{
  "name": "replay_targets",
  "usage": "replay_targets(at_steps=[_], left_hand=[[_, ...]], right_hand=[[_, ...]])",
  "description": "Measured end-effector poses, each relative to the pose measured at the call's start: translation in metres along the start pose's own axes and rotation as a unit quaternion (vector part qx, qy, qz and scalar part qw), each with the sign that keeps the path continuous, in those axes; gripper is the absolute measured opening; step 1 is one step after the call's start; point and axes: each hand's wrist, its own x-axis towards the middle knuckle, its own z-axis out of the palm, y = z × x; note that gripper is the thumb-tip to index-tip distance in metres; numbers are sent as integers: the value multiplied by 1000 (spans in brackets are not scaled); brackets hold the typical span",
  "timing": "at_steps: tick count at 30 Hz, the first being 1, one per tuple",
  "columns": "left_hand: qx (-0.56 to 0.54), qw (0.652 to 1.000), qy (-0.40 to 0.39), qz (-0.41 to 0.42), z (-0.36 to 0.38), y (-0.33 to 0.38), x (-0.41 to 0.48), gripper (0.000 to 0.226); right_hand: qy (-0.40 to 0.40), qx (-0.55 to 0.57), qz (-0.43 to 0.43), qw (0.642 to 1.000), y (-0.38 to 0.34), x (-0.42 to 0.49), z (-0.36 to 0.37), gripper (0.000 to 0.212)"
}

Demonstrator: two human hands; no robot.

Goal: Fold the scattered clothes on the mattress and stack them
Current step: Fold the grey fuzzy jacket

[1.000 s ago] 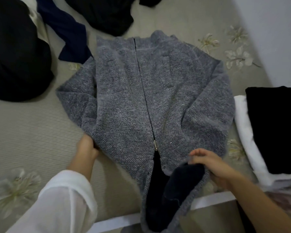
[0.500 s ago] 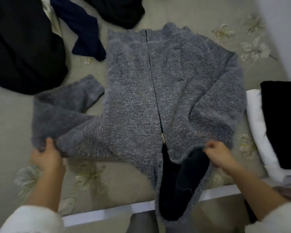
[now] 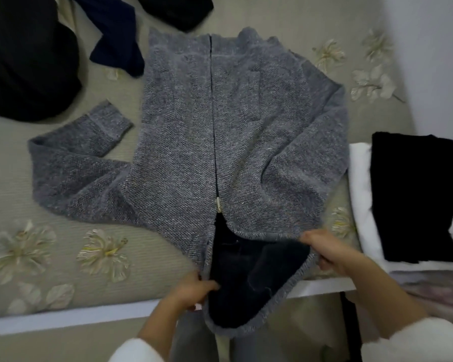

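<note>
A grey zip jacket (image 3: pixel 194 142) lies spread flat in the middle of the flower-patterned mattress (image 3: pixel 24 194). Its near end hangs over the mattress edge. The zip is closed down to the pull (image 3: pixel 219 205); nearer than that, the front is parted and shows the dark lining (image 3: pixel 246 278).

The hands are apart, one on each side of this opening. The left hand (image 3: pixel 194 288) pinches the left front edge, and the right hand (image 3: pixel 327 250) grips the turned-back right flap. One sleeve (image 3: pixel 71 163) lies bent out to the left.

At the right, a folded black garment (image 3: pixel 413 199) sits on a folded white one (image 3: pixel 361 194). At the far left lie a black pile (image 3: pixel 24 61) and a navy piece (image 3: pixel 115 35).
</note>
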Motion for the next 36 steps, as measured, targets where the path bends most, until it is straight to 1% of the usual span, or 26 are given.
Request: replay_targets(at_steps=[3, 5, 6, 7, 8, 9, 10, 11, 12, 13, 14, 15, 17, 19, 21, 23, 25, 27, 28, 29, 30, 31, 32, 33, 34, 36], left_hand=[[88, 996, -27, -24, -13, 10, -15, 20], [117, 991, -52, -39, -39, 27, -35, 12], [120, 992, -43, -25, -53, 40, -45, 9], [108, 994, -20, 7, -67, 55, -57, 7], [71, 996, 22, 54, -81, 73, -67, 9], [-9, 991, 71, 114, -94, 89, -71, 13], [-132, 970, 110, 173, -107, 107, -76, 16], [-273, 925, 127, 230, -118, 123, -77, 15], [-398, 863, 133, 280, -127, 135, -73, 12], [-479, 806, 144, 315, -132, 144, -66, 14], [-510, 776, 173, 330, -134, 148, -57, 17], [-489, 775, 229, 328, -129, 150, -48, 18], [-385, 799, 359, 290, -101, 147, -32, 32], [-267, 809, 451, 265, -67, 136, -18, 46], [-71, 805, 489, 330, -30, 119, -7, 52], [148, 791, 444, 394, -5, 108, 10, 60], [280, 804, 375, 367, 8, 106, 29, 64], [322, 845, 335, 265, 11, 111, 46, 68], [327, 861, 326, 213, 10, 113, 52, 70], [327, 874, 316, 173, 7, 117, 54, 74], [323, 881, 309, 153, 4, 121, 55, 76], [321, 885, 303, 145, 2, 125, 54, 77], [318, 889, 298, 142, 2, 128, 54, 78], [313, 892, 296, 139, 2, 130, 52, 78], [306, 895, 295, 138, 3, 133, 50, 77], [298, 897, 294, 141, 7, 135, 47, 76]], right_hand=[[-102, -127, 33, 986, 17, -7, -24, 12], [-161, -147, 60, 974, 11, -8, -39, 12], [-162, -143, 53, 975, 2, -7, -46, 14], [-150, -118, 31, 981, -12, -4, -52, 18], [-129, -48, 0, 990, -27, -1, -58, 20], [-113, 79, -30, 990, -43, 3, -64, 19], [-97, 234, -61, 966, -59, 8, -69, 20], [-81, 379, -92, 917, -72, 13, -75, 20], [-62, 479, -121, 867, -82, 18, -80, 20], [-28, 520, -140, 842, -87, 27, -85, 20], [18, 508, -153, 847, -89, 33, -88, 18], [81, 462, -155, 870, -85, 43, -88, 14], [230, 334, -148, 902, -69, 61, -85, 11], [347, 257, -129, 893, -50, 75, -83, 8], [383, 254, -82, 884, -33, 91, -86, 28], [329, 307, -52, 892, -23, 112, -91, 43], [223, 396, -40, 890, -27, 131, -96, 40], [134, 466, -58, 873, -47, 138, -105, 30], [101, 470, -69, 874, -61, 135, -110, 29], [88, 463, -91, 877, -77, 127, -117, 26], [120, 454, -133, 873, -90, 119, -125, 23], [209, 422, -191, 862, -103, 106, -134, 21], [320, 368, -254, 835, -110, 92, -145, 22], [412, 318, -316, 793, -114, 71, -154, 23], [472, 285, -362, 751, -109, 54, -161, 25], [532, 256, -400, 701, -82, 28, -166, 35]])
